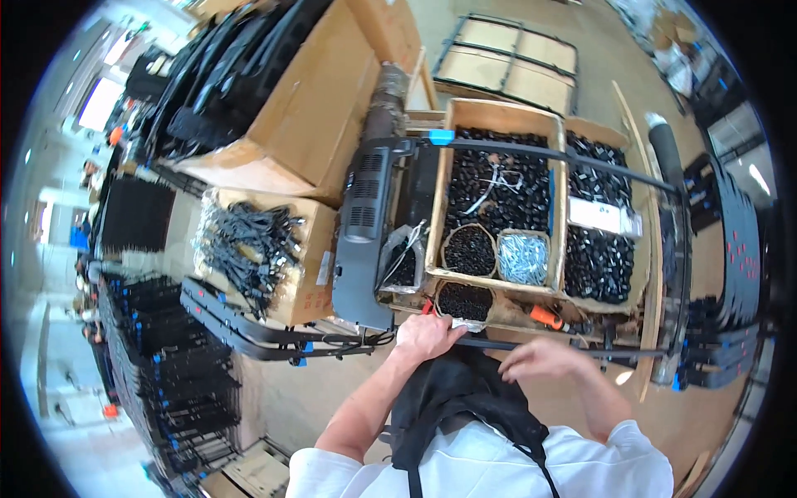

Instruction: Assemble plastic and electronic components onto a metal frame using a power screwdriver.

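Observation:
A black tubular frame [581,349] lies bent across the parts boxes, its near bar running along the front of the bench. My left hand [427,338] is closed at the left end of that near bar, beside a red-handled tool [427,307] and a round tub of small black parts [465,300]. What lies under its fingers is partly hidden. To the right, my right hand [541,361] hovers just in front of the bar, slightly blurred, fingers apart and nothing visible in them. An orange-handled tool [545,315] lies on the bench beyond it.
Cardboard boxes hold black plastic pieces [515,207] and silver screws [523,257]. A white box [604,217] rests on the right-hand pieces. Left stand a carton of black straps [257,249] and a big carton [307,100]. Black frames are stacked at both sides [166,357].

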Demonstrator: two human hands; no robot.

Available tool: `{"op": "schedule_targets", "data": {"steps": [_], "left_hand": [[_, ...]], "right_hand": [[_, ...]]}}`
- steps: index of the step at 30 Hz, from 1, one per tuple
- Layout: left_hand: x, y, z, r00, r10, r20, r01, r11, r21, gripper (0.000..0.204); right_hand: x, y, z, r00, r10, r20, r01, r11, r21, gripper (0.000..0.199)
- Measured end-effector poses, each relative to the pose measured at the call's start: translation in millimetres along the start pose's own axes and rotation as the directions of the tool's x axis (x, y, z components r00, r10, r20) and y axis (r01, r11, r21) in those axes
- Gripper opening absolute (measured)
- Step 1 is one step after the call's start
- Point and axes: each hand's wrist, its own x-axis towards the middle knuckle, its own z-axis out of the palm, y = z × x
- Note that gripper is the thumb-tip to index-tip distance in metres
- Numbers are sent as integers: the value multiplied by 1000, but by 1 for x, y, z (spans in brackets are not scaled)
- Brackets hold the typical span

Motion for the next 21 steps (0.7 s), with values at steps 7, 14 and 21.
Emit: {"op": "schedule_targets", "data": {"steps": [7, 14, 21], "left_hand": [[-61, 18, 7, 639, 175, -749, -473, 858, -203, 20], [-50, 9, 125, 896, -444, 2, -8, -21, -1000, 51], [-84, -4, 138, 922, -383, 61, -187, -577, -795, 41]], "right_hand": [[127, -150, -240, 442, -731, -519, -298, 426, -854, 51], [157, -125, -363, 619, -427, -659, -516, 410, -752, 77], [110, -242, -211, 631, -606, -485, -249, 434, -866, 60]]}}
